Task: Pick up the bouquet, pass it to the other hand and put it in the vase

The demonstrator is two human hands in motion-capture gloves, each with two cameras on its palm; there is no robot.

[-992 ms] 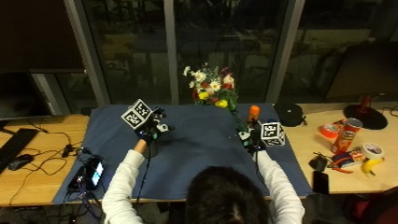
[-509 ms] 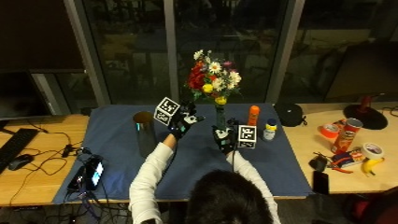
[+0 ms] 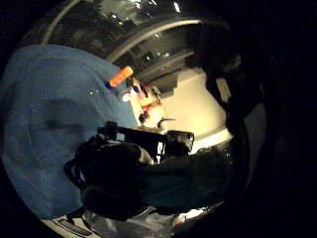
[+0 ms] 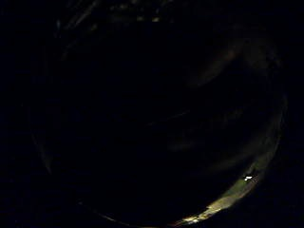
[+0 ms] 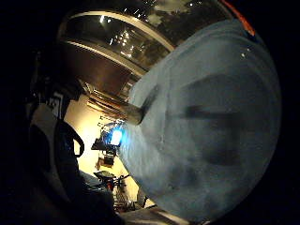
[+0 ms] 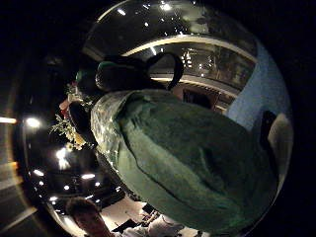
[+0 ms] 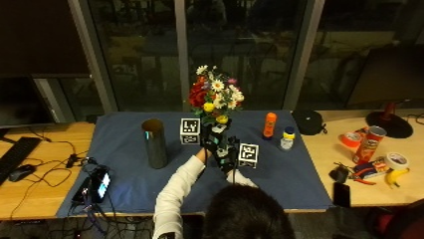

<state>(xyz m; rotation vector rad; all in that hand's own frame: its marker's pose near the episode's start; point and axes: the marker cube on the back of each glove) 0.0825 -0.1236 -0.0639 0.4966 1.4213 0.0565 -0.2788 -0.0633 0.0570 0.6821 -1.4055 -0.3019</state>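
A matt blue cloth (image 7: 132,174) covers the middle of the wooden worktop (image 7: 40,189), whose surface looks smooth. The vase (image 7: 154,143) is dark with a dull sheen, perhaps metal. The bouquet (image 7: 213,99) has a glossy, crinkled green wrap (image 6: 187,163).

The bouquet (image 7: 213,98) stands upright in the air above the blue cloth (image 7: 126,164), its red, white, yellow and pink blooms on top and its green-wrapped stems pointing straight down. The stems end among the two gloved hands, which meet just below the blooms. In the right thumb side palm view the green wrapping (image 6: 187,163) fills most of the frame. The vase (image 7: 155,143), a tall dark cylinder, stands upright on the cloth, apart from the bouquet on the person's left side.
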